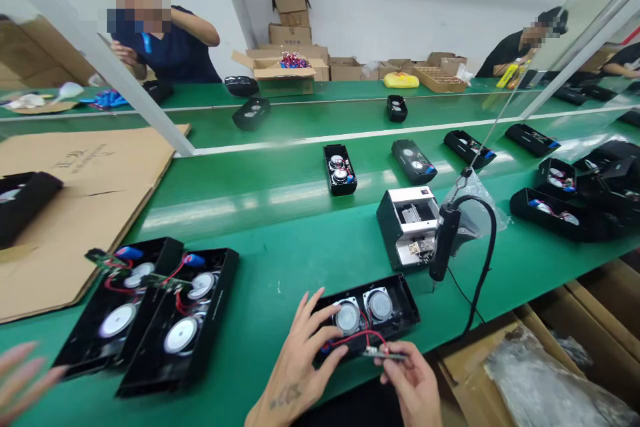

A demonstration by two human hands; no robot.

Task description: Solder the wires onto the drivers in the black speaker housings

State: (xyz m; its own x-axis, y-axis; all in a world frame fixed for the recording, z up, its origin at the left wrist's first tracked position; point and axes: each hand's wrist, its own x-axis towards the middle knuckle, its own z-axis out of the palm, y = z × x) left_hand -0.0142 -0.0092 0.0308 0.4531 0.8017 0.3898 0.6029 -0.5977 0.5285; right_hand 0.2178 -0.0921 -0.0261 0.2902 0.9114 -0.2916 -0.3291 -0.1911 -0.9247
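A black speaker housing point(407, 303) with two round speakers lies on the green bench in front of me. My left hand point(300, 353) is spread over its left end, with some fingertips reaching inside beside the left speaker point(347, 318). Between the thumb and fingers of my right hand point(413, 380) is a small circuit board point(393, 355), held at the housing's near edge. Red wires point(357, 335) run from the board into the housing. A bit of blue shows under my left hand, mostly covered.
Two housings point(215, 320) with dangling boards lie left, near another person's blurred hand point(25, 373). A black-and-silver machine point(407, 227) and a hanging electric screwdriver point(445, 240) stand right. More housings sit on the belt point(280, 173). Boxes point(475, 353) are lower right; co-workers are opposite.
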